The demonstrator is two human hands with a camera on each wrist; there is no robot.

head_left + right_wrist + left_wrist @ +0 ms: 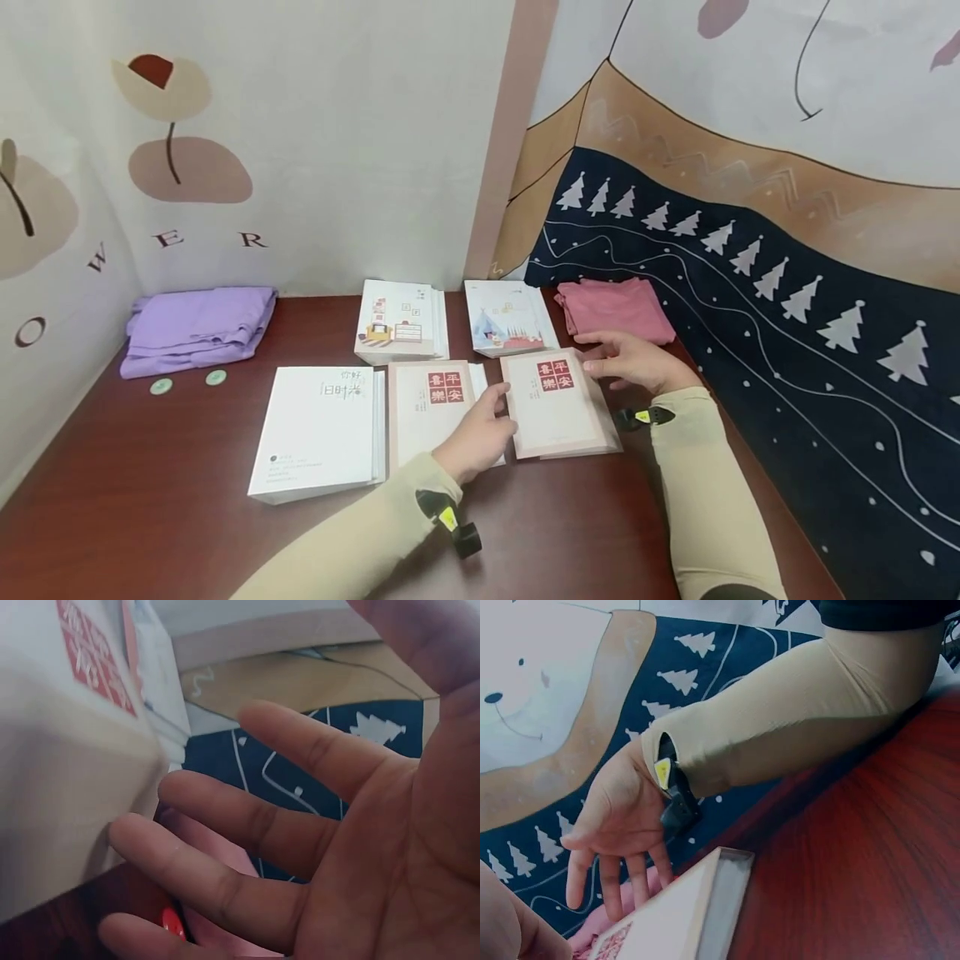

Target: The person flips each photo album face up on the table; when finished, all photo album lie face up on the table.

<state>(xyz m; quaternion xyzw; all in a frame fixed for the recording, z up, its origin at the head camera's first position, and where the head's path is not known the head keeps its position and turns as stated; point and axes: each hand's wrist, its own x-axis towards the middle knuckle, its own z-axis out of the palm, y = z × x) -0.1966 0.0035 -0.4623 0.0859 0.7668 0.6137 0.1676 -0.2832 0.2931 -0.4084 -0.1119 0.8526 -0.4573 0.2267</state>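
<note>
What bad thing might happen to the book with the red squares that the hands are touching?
The book lies close to the table's right edge, so a push from the left hand might slide it off. The right hand is open with straight fingers at the far corner, not gripping, so it may not stop a slide. The book could also bump the pink cloth just behind it.

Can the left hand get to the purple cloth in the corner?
Probably yes. The left hand rests by the red-stamped books, and the purple cloth lies far left. Only the flat white book and two green discs lie between, low enough to reach over.
</note>
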